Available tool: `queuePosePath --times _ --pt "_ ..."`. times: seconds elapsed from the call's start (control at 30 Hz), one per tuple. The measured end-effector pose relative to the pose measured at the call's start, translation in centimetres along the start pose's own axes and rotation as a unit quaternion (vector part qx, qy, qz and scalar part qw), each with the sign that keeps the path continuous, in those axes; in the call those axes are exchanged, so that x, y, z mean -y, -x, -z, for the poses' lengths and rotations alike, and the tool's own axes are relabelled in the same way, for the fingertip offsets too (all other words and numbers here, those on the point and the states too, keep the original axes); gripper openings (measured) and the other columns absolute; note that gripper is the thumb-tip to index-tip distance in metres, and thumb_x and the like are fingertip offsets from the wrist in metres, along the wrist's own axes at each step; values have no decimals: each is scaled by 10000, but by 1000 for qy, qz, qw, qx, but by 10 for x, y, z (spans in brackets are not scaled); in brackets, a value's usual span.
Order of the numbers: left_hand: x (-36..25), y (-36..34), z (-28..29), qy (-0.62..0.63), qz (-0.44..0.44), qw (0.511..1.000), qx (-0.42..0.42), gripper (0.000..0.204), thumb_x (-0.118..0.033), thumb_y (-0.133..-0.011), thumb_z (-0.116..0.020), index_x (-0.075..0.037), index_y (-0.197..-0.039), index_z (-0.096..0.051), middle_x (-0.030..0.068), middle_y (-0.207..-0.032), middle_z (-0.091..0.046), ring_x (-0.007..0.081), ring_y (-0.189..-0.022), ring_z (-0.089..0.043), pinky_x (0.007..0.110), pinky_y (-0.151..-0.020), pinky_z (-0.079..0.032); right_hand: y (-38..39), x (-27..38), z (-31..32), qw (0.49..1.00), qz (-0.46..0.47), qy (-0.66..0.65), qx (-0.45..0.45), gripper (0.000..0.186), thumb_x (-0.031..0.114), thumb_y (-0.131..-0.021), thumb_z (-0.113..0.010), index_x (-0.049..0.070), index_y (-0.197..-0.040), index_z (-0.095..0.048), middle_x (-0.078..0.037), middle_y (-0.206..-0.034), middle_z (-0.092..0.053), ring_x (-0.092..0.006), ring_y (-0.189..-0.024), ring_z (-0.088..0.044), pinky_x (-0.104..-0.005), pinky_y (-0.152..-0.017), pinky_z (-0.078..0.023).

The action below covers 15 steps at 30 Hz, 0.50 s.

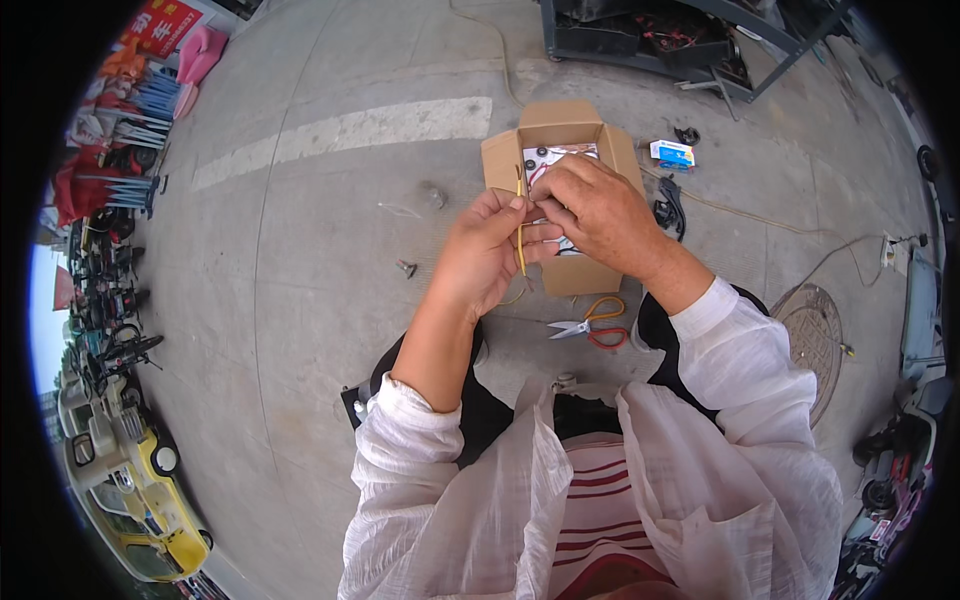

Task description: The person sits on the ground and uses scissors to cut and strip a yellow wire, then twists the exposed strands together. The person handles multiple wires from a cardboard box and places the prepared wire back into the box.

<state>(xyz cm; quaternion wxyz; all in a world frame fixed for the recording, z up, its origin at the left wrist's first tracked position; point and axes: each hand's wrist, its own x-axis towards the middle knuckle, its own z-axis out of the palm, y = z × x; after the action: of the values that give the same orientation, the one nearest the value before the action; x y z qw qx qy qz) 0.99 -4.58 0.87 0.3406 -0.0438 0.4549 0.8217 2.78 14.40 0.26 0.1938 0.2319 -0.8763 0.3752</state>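
A short yellow wire (pixel 521 240) stands nearly upright between the thumb and fingers of my left hand (pixel 478 245). Its upper end looks dark and split into thin strands. Close against it, my right hand (pixel 600 215) is closed in a pinch; what its fingertips grip is hidden. Both hands are over an open cardboard box (pixel 558 115), with its flaps folded out. Inside the box, small dark round parts (pixel 530 164) lie on a white printed surface, partly covered by my hands. Scissors (pixel 592 322) with one orange and one red handle lie on the concrete between my knees.
Right of the box are a small blue-and-white carton (pixel 672 153) and a black cable (pixel 670 208). A metal rack (pixel 640 45) stands at the back. A small metal part (pixel 405 268) lies to the left. A tan cord (pixel 745 215) crosses toward a manhole cover (pixel 808 340).
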Motion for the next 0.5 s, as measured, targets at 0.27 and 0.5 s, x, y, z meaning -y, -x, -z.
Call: queuePosePath --times 0.27,0.5 --pt "2 -1 5 -41 -40 998 10 120 -152 -1033 -569 -41 -1029 -614 75 -994 -663 190 -910 -640 304 -867 -527 -1 -3 7 1000 -10 -9 0 139 46 -847 -688 53 -960 -608 -103 -932 -608 -316 -866 -628 -407 -745 -510" --pt "5 0 2 -32 -64 997 -23 138 -145 -1025 -585 -21 -1062 -632 57 -945 -649 163 -851 -618 293 -806 -523 -1 -1 15 998 -29 2 51 128 104 -891 -652 49 -965 -563 -111 -950 -583 -323 -916 -627 -435 -775 -521"
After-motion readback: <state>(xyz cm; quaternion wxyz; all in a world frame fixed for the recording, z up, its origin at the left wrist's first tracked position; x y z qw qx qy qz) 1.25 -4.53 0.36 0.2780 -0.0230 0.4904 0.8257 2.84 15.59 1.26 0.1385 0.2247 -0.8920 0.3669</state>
